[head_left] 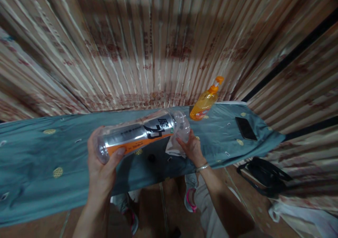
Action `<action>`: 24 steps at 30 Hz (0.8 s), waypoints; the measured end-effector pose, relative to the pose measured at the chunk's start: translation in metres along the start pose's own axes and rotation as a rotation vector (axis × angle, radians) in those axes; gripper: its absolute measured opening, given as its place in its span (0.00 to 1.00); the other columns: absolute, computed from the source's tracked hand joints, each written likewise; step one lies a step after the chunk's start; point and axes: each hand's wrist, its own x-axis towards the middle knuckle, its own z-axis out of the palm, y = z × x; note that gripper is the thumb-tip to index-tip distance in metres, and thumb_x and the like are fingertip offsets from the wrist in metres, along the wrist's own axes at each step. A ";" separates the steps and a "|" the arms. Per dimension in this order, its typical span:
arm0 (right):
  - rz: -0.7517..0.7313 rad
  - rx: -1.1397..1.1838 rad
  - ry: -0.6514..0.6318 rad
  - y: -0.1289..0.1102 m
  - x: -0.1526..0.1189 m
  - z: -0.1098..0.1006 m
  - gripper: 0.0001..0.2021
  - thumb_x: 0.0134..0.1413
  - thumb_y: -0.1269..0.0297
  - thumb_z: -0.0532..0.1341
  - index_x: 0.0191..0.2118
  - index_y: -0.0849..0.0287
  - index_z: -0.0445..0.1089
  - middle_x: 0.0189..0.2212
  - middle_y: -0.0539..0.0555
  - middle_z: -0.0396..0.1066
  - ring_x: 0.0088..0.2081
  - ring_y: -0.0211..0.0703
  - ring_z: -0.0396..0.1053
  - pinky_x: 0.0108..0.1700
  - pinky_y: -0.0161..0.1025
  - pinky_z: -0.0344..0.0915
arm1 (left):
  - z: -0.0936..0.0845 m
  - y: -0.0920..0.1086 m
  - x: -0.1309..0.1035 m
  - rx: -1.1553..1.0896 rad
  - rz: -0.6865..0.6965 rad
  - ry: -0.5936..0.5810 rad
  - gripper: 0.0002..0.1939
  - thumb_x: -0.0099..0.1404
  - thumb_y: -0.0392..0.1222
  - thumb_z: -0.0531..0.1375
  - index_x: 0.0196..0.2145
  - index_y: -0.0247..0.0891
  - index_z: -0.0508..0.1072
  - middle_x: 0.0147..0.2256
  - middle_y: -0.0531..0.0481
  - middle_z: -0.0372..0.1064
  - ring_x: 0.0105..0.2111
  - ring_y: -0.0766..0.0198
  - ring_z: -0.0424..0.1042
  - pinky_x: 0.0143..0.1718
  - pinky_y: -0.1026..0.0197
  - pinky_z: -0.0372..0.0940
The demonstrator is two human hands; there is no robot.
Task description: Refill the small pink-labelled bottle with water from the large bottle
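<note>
1. At the far left, the blue-green cloth (34,167) with its yellow patterns is spreading over the long surface, and the striped curtain (158,55) is hanging behind it.
2. Our left hand (101,160) is clamping around the base of the large bottle (137,134), its thumb pressing on the orange part of the label.
3. The large bottle is lying nearly level in the air above the cloth, its neck pointing right and tilting slightly up; its label is showing silver, black and orange.
4. Below the bottle, a small dark round thing (151,158) is resting on the cloth. Lower down, our left shoe (124,206) is showing near the edge.
5. A white wipe (174,148) is lying or hanging just below the bottle's neck, beside our right fingers; we are not able to tell whether they are gripping it.
6. Our right hand (194,148) is closing on a clear plastic piece (185,127) at the bottle's neck, and a bracelet (202,167) is circling the wrist. Our right shoe (190,194) is showing below.
7. Behind that hand, the pump bottle (204,106) of yellow liquid is standing on the cloth.
8. Farther right, a dark phone (246,128) is lying flat; below, a black bag (264,176) is resting on the floor.
</note>
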 end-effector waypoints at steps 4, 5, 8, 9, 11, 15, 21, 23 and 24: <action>0.006 -0.025 -0.007 -0.004 0.000 -0.003 0.35 0.60 0.53 0.71 0.65 0.69 0.66 0.43 0.71 0.82 0.43 0.60 0.81 0.45 0.51 0.78 | 0.000 0.000 -0.001 -0.004 0.015 -0.011 0.47 0.45 0.60 0.79 0.61 0.48 0.73 0.58 0.46 0.73 0.56 0.50 0.73 0.64 0.48 0.65; 0.010 -0.022 -0.015 -0.005 0.001 -0.005 0.35 0.60 0.53 0.71 0.65 0.69 0.66 0.43 0.71 0.82 0.43 0.60 0.82 0.44 0.51 0.78 | 0.000 -0.001 0.000 -0.005 0.019 -0.018 0.47 0.46 0.60 0.79 0.61 0.48 0.72 0.58 0.46 0.73 0.56 0.50 0.73 0.64 0.48 0.65; 0.027 -0.006 -0.048 -0.007 0.002 -0.009 0.35 0.59 0.52 0.71 0.65 0.68 0.67 0.42 0.70 0.82 0.42 0.61 0.82 0.43 0.50 0.77 | 0.000 -0.002 0.001 -0.008 0.030 -0.017 0.46 0.45 0.59 0.80 0.60 0.48 0.73 0.57 0.47 0.74 0.55 0.50 0.74 0.63 0.48 0.66; 0.032 -0.001 -0.054 -0.007 0.002 -0.010 0.34 0.59 0.52 0.71 0.65 0.68 0.67 0.42 0.70 0.82 0.43 0.61 0.82 0.43 0.49 0.77 | 0.001 -0.002 0.001 -0.014 0.029 -0.012 0.46 0.44 0.58 0.80 0.59 0.48 0.73 0.56 0.47 0.74 0.54 0.50 0.74 0.63 0.48 0.66; 0.043 0.010 -0.049 -0.007 0.003 -0.011 0.34 0.59 0.53 0.71 0.65 0.66 0.67 0.43 0.70 0.83 0.44 0.61 0.83 0.44 0.49 0.76 | 0.002 -0.001 0.001 -0.024 0.031 -0.012 0.46 0.43 0.59 0.80 0.59 0.48 0.73 0.56 0.48 0.74 0.54 0.51 0.74 0.62 0.49 0.66; 0.036 0.045 -0.011 -0.007 0.002 -0.010 0.35 0.58 0.53 0.70 0.66 0.65 0.67 0.44 0.69 0.83 0.45 0.61 0.83 0.45 0.49 0.76 | 0.005 0.001 0.001 -0.040 0.038 -0.025 0.46 0.44 0.59 0.80 0.59 0.48 0.73 0.56 0.48 0.74 0.54 0.52 0.74 0.62 0.50 0.66; 0.039 0.053 -0.031 -0.007 0.003 -0.011 0.34 0.58 0.54 0.71 0.66 0.64 0.67 0.45 0.70 0.84 0.45 0.62 0.83 0.45 0.50 0.76 | 0.006 0.002 0.000 -0.052 0.009 -0.030 0.48 0.43 0.59 0.81 0.59 0.47 0.72 0.55 0.48 0.74 0.52 0.53 0.74 0.61 0.50 0.67; 0.055 0.051 -0.035 -0.008 0.003 -0.013 0.34 0.57 0.54 0.72 0.65 0.64 0.67 0.45 0.70 0.84 0.45 0.61 0.83 0.45 0.49 0.76 | 0.006 0.002 0.000 -0.051 0.015 -0.031 0.48 0.43 0.59 0.81 0.59 0.46 0.72 0.56 0.47 0.74 0.53 0.53 0.74 0.61 0.50 0.67; 0.062 0.051 -0.033 -0.008 0.003 -0.013 0.34 0.57 0.55 0.72 0.65 0.64 0.67 0.45 0.70 0.84 0.46 0.61 0.83 0.45 0.49 0.76 | 0.006 0.001 0.000 -0.051 0.019 -0.030 0.48 0.44 0.59 0.81 0.60 0.46 0.72 0.56 0.46 0.73 0.53 0.53 0.74 0.61 0.50 0.67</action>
